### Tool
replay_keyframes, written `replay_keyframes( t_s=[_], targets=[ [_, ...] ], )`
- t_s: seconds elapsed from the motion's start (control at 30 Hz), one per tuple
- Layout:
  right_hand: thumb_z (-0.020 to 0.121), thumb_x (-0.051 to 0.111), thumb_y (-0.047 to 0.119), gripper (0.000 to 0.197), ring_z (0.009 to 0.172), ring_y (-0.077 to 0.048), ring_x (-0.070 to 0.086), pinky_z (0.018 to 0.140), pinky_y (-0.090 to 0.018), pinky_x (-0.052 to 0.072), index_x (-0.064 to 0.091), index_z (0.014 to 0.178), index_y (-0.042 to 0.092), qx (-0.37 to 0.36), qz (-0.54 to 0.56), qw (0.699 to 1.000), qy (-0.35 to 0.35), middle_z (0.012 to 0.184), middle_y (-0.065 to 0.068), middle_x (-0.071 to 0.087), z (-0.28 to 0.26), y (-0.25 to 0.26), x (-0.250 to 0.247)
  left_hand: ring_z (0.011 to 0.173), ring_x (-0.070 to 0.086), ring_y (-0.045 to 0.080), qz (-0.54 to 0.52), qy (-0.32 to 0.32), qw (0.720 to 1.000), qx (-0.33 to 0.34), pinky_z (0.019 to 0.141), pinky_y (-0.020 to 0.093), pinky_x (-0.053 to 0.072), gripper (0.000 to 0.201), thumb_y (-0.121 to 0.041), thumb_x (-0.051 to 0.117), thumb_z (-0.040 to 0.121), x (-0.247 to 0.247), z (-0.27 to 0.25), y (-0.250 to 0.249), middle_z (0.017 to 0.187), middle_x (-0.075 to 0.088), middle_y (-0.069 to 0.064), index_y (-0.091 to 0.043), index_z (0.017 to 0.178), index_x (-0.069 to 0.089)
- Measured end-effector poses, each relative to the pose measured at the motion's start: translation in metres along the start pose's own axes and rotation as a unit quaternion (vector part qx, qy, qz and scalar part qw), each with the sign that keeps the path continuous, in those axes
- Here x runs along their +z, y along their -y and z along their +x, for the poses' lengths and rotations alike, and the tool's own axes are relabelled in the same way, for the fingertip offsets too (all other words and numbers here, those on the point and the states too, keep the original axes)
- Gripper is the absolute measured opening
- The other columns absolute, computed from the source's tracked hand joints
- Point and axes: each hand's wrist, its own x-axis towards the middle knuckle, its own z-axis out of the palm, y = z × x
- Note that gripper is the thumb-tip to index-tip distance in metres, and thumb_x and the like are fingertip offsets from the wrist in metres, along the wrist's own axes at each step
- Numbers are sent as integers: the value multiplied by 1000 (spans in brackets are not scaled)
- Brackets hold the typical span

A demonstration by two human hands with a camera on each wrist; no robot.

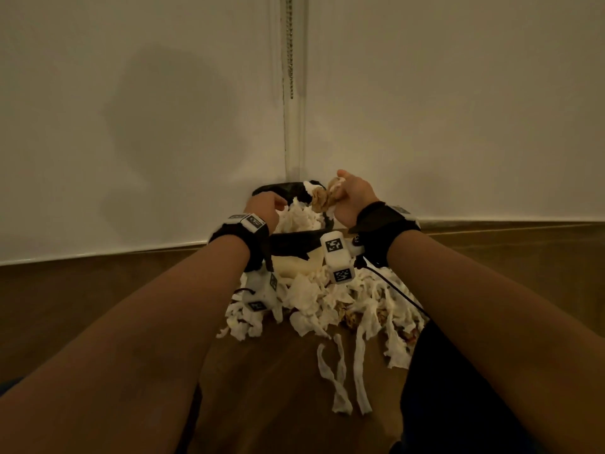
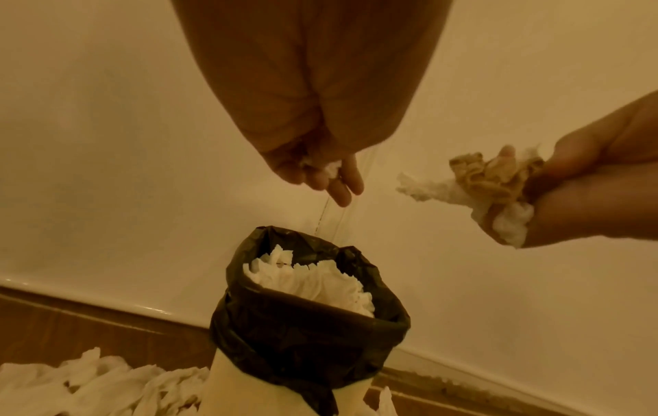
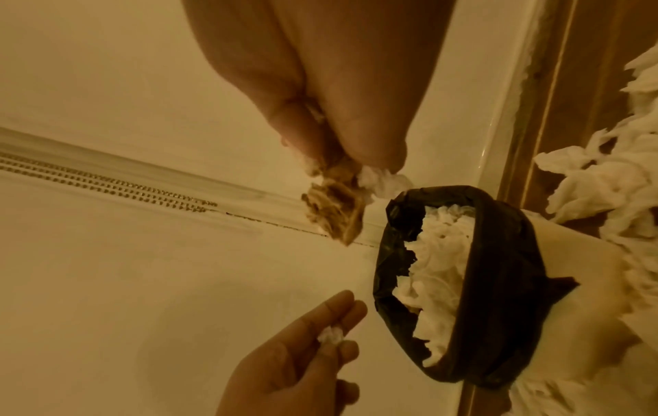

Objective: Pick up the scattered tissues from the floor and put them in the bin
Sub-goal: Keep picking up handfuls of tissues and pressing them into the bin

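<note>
Torn white tissues [image 1: 327, 309] lie on the floor [image 1: 262, 388] in front of the bin [image 1: 294, 247]. No words can be read. The bin, with a black bag, is stuffed with white tissue. Above it, the left hand [image 1: 262, 208] pinches a small white scrap [image 2: 329, 169]. The right hand [image 1: 353, 194] grips a brown-and-white wad [image 1: 322, 198].

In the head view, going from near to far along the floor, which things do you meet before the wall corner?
Loose tissue strips → big pile of scattered tissues → bin with black liner, filled with tissues → hanging bead chain at the wall corner.
</note>
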Motion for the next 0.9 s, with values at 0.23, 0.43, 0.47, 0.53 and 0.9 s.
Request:
replay_keyframes(
  t_s=[0.23,0.43,0.47,0.53,0.9],
  targets=[
    [93,36,-13,32,89,-26,57,93,-39,45,52,120,-3,-38,-86,995,44,91,-14,57,55,-36,-7,88,65,23,-92,-69,993,-15,68,19,45,30,5,45,90,17,34,17,100,70,13,-6,96,73],
    [91,48,-5,29,106,-29,59,93,-36,50,60,117,-1,-160,-358,919,36,118,-23,60,87,-69,2,95,62,28,-56,-112,992,-30,80,28,47,21,-7,53,89,61,55,44,105,65,13,-11,94,73],
    [91,47,-2,28,103,-26,59,91,-35,50,60,116,0,-164,-395,903,42,117,-21,61,91,-75,4,97,60,30,-30,-104,994,-28,81,31,46,23,-8,51,89,69,57,48,109,61,15,-12,97,72],
    [93,46,4,29,106,-28,56,93,-36,46,57,120,3,-158,-498,851,51,121,-20,58,100,-86,9,101,55,33,22,-70,997,-10,82,33,44,26,-10,48,92,84,61,52,118,53,17,-12,106,70],
    [100,23,30,43,121,-34,45,98,-39,36,47,129,10,-57,-747,656,94,138,-19,42,128,-120,8,114,53,28,174,99,980,5,92,40,44,35,-24,42,94,96,64,54,128,51,11,-11,126,51]
  ],
)
